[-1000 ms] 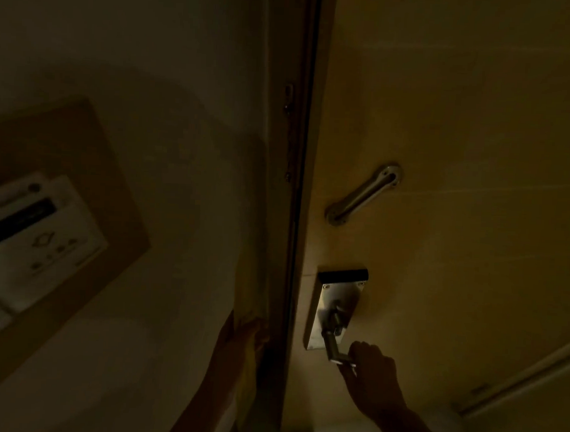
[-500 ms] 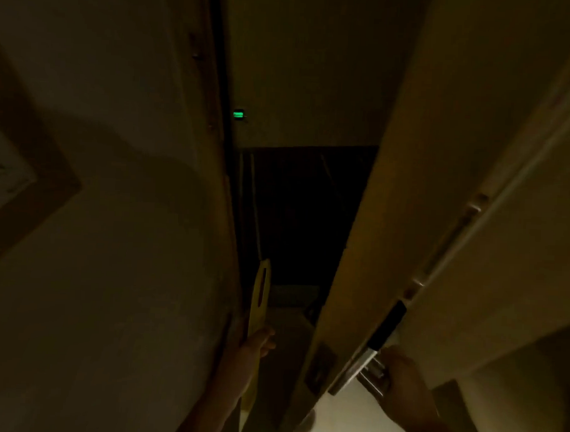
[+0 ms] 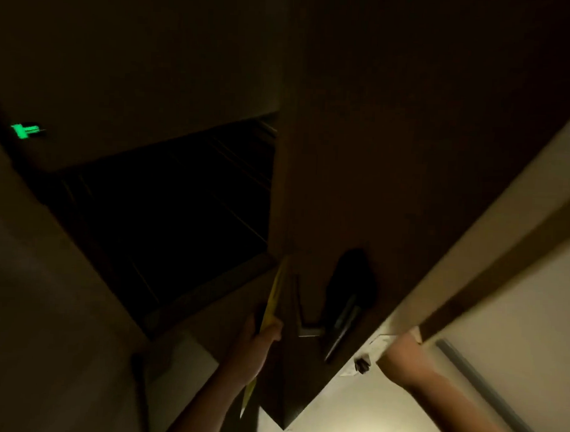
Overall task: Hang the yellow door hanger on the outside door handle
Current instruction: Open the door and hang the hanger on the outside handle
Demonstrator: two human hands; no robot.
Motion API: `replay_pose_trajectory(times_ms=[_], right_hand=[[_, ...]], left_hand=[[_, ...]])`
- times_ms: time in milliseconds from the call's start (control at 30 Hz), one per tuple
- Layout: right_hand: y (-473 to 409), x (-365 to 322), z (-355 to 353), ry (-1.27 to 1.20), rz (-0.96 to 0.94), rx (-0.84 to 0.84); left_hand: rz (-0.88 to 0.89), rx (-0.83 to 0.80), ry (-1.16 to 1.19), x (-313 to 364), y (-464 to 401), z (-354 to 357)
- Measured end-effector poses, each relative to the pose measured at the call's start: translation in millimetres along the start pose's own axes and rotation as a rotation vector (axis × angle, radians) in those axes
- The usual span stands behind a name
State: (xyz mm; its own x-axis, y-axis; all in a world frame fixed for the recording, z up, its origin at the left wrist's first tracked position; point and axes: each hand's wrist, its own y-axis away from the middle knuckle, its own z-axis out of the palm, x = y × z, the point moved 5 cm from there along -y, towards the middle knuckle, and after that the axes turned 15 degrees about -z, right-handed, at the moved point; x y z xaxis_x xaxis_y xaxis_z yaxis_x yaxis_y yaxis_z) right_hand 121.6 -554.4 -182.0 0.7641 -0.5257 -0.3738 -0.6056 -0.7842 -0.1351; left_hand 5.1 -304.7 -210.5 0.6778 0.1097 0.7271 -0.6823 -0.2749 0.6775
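Observation:
The scene is very dark. My left hand [image 3: 258, 337] holds the yellow door hanger [image 3: 275, 297] upright and edge-on, close to the left of the outside door handle [image 3: 309, 331], a short metal lever on a dark lock plate [image 3: 349, 293]. The hanger's lower tip shows below my wrist. The door [image 3: 394, 155] stands open, its outer face turned toward me. My right forearm [image 3: 433, 385] reaches behind the door's edge, so my right hand is hidden by the door.
A dark corridor floor [image 3: 166, 217] lies beyond the doorway. A small green light [image 3: 24, 129] glows on the far wall at the left. The door frame and wall [image 3: 28, 302] stand at the left, and a pale wall with a rail [image 3: 491, 398] at the right.
The door has swung further open and its outer face with the handle has come into sight. My left hand has carried the hanger right, up to the outside handle. My right hand has gone behind the door.

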Motion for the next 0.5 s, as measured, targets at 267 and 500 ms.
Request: replay_pose_trajectory(times_ms=[267, 500], right_hand=[[73.7, 3.0, -34.4, -0.313, 0.370, 0.263], [98.1, 0.4, -51.9, -0.412, 0.591, 0.654]], left_hand=[[0.069, -0.082, -0.139, 39.8, -18.8, 46.3], [0.117, -0.157, -0.192, 61.3, -33.6, 92.2]])
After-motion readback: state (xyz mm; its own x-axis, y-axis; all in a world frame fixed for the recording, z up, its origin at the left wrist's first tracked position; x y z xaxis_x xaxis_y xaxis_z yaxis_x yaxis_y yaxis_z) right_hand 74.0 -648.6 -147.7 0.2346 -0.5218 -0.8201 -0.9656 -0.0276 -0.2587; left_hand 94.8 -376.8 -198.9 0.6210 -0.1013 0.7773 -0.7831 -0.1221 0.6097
